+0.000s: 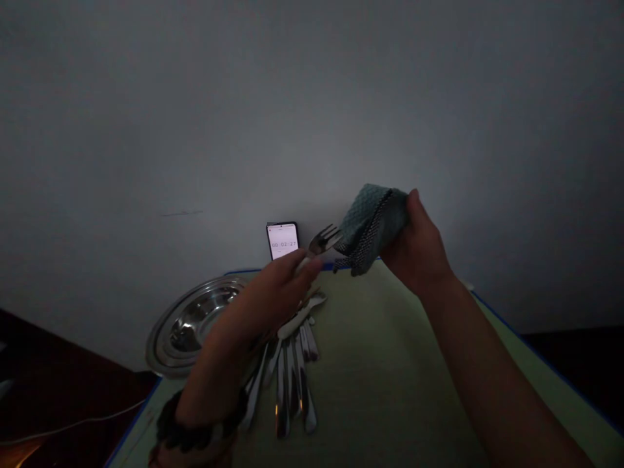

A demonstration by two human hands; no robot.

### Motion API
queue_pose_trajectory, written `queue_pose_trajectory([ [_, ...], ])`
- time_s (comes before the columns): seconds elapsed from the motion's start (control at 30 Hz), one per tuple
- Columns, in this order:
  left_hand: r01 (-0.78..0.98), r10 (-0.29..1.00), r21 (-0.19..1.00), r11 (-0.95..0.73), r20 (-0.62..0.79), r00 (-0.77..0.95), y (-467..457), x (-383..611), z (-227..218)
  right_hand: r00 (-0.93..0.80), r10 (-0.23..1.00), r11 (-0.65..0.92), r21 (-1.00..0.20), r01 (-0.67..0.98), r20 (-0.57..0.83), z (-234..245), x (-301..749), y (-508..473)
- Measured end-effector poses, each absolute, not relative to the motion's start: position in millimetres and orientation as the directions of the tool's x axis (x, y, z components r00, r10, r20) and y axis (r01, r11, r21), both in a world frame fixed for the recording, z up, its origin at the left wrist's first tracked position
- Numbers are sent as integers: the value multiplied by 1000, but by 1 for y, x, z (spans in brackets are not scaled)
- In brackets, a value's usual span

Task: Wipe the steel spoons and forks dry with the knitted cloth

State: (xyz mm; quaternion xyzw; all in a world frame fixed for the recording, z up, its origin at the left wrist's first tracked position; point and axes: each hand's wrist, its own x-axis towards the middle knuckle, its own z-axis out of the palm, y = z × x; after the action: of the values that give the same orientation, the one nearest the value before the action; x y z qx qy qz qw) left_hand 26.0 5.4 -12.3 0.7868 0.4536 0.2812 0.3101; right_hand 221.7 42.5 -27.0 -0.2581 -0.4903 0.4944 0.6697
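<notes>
My left hand (275,292) is closed round the handle of a metal fork (322,242), holding it up with the tines pointing right. My right hand (419,250) grips a folded blue-green cloth (370,221) with a dark edge, raised just right of the fork tines and touching or almost touching them. Below my left hand, several pieces of metal cutlery (292,370) lie in a loose pile on the pale green table (390,377).
A shiny steel plate (188,325) rests at the table's back left corner. A phone (283,240) with a lit timer screen stands against the white wall (244,117). The table has a blue edge; dark floor and a white cable lie left.
</notes>
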Motion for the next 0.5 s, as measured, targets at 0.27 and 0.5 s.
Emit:
queue_pose_trajectory([
  [0.27,648,852,603,-465,107,513,-2,8,-2,-34,926,297,-782,-548,375,-24,226,41],
  [0.5,472,866,802,-366,107,489,-12,21,2,-222,928,104,-782,-615,298,-26,215,37],
])
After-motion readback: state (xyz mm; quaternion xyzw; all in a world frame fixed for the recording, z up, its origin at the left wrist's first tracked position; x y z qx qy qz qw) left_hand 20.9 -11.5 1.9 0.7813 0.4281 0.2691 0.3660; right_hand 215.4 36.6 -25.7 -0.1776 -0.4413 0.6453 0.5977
